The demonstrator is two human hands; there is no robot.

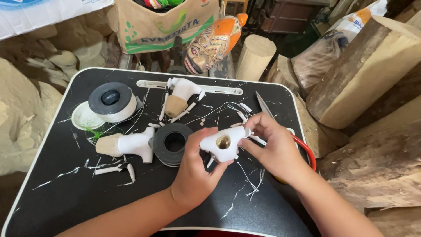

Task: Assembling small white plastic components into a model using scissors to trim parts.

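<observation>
Both hands — left [196,171], right [274,147] — clasp smooth white carved piece [223,143].

Black table [66,206] with a white rim, flecked with white scraps. White carved piece [223,145] with a tan hollow, held in both hands. Two more white pieces [131,145] [182,92] with tan wooden ends. Black rings: one [173,142] plain, one on a white spool [112,102]. Orange mask [215,41] patterned in fine lines. Pale tan logs [364,70]. Brown bag [162,22] with green print.
</observation>
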